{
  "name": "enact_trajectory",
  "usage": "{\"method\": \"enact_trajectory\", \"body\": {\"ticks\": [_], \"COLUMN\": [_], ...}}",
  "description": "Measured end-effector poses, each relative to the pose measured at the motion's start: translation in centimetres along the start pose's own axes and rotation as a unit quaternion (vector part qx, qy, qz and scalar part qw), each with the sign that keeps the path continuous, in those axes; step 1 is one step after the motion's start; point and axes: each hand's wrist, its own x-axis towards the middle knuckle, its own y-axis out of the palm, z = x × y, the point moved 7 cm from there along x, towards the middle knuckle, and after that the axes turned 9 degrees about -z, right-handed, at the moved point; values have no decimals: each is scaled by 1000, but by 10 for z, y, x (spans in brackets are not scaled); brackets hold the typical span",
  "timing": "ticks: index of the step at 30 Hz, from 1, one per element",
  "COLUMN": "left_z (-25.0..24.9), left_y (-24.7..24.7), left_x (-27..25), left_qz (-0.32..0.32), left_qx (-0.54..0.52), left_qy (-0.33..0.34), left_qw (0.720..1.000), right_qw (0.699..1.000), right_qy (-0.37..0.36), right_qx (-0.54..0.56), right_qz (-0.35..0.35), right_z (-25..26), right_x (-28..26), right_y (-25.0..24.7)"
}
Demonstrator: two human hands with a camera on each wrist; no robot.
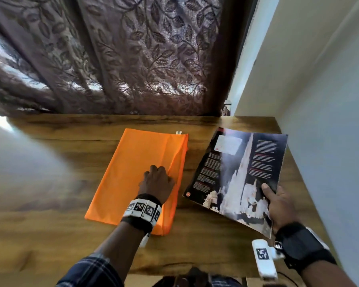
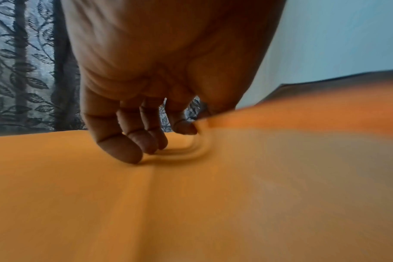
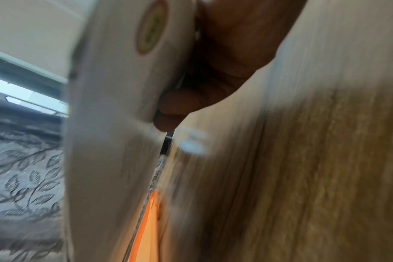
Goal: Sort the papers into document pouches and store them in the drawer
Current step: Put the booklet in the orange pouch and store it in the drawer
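An orange fabric pouch [image 1: 133, 172] lies flat on the wooden table [image 1: 50, 204]. My left hand [image 1: 162, 175] rests on its right half. In the left wrist view the thumb and forefinger of the left hand [image 2: 191, 126] pinch a raised fold of the pouch [image 2: 191, 203], and the other fingertips [image 2: 123, 150] press on the fabric. To the right, a glossy printed sheet [image 1: 236, 172], dark with a white tower picture, is tilted up off the table. My right hand [image 1: 269, 195] grips its near right corner, thumb on top. The sheet's pale underside [image 3: 110, 124] and the fingers [image 3: 191, 99] beneath it are blurred.
A patterned brown curtain [image 1: 122, 59] hangs behind the table's far edge. A pale wall [image 1: 319, 100] runs close along the table's right side. The near table edge [image 1: 174, 272] is just in front of my body.
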Motion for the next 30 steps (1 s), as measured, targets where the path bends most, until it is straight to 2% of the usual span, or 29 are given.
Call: {"method": "enact_trajectory", "body": {"ticks": [2, 5, 10, 15, 19, 27, 30], "left_z": [5, 19, 23, 19, 4, -26, -24], "left_y": [-8, -14, -15, -18, -14, -31, -27], "left_x": [3, 0, -5, -6, -11, -30, -34], "left_qz": [-30, -62, -32, -45, -53, -64, -59], "left_qx": [-57, -130, -141, -95, 17, 100, 108], "left_qy": [3, -16, -5, 8, 64, 136, 155], "left_qw": [998, 990, 990, 994, 996, 984, 980], "right_qw": [1000, 997, 980, 966, 958, 946, 948], "right_qy": [2, -32, -55, -31, -21, 5, 0], "right_qx": [-8, -49, -105, -122, -115, -102, -106], "right_qz": [24, 59, 156, 225, 263, 308, 299], "right_z": [0, 12, 19, 15, 12, 7, 6], "right_x": [-9, -26, -41, -40, -40, -29, -21], "right_y": [8, 20, 45, 61, 69, 102, 113]}}
